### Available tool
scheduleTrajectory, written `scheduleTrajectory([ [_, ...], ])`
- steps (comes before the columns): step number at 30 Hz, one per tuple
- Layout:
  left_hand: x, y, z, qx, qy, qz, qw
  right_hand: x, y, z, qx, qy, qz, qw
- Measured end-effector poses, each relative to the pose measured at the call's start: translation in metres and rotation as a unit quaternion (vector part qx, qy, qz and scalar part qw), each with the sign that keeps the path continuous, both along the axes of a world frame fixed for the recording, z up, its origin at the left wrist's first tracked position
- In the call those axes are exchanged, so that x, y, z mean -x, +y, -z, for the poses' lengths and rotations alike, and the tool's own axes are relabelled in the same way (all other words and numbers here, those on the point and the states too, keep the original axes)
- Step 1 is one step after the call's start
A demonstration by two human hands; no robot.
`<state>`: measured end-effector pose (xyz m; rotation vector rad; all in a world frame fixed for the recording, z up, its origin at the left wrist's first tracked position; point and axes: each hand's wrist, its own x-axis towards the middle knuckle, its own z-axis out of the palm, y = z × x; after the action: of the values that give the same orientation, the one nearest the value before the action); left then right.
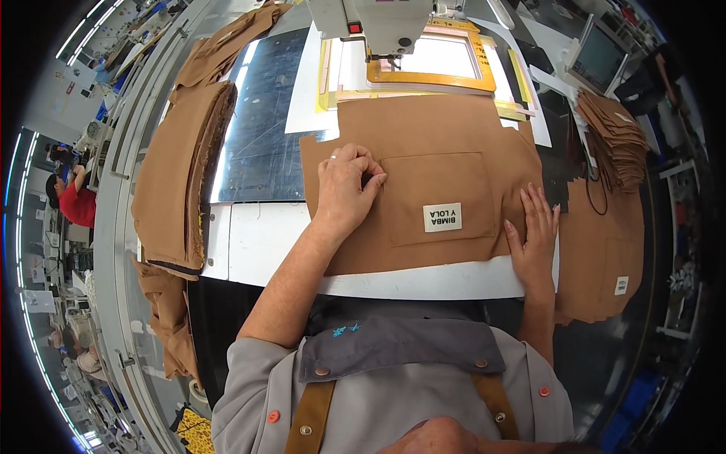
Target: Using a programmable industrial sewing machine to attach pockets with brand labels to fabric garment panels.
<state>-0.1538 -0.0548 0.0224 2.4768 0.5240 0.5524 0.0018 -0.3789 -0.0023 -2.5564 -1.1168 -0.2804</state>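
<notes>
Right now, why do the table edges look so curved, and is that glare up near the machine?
Head view: fisheye lens bends the table edge toward the rim; corners go black. Bright glare washes out the frame under the sewing machine. Left hand, right hand and fabric are sharp.

White rectangular label (442, 217) sat on tan pocket; smaller white label (621, 285) at right; grey-green screen (598, 58) upper right.

Bright workshop; ceiling strip lights (79, 30); white shelving (679, 250) at right.
</notes>
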Motion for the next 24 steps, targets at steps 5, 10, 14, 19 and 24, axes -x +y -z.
scheduleTrajectory([
  [5,0.003,0.001,0.011,-0.01,-0.072,0.004,0.997,-0.002,0.002,-0.001,0.004,0.0,-0.003,1.0],
  [10,0.016,0.01,0.002,-0.043,-0.057,0.021,0.997,-0.001,0.001,-0.002,0.006,0.001,0.002,1.0],
  [14,0.01,0.009,-0.015,-0.178,-0.062,0.102,0.977,0.0,0.001,-0.003,0.004,0.0,0.001,1.0],
  [19,0.01,0.011,-0.025,-0.197,0.017,0.183,0.963,0.0,0.001,-0.001,0.001,0.002,0.0,1.0],
  [24,0.032,0.009,-0.025,-0.135,0.032,0.172,0.975,0.0,0.0,-0.001,0.0,0.001,0.002,1.0],
])
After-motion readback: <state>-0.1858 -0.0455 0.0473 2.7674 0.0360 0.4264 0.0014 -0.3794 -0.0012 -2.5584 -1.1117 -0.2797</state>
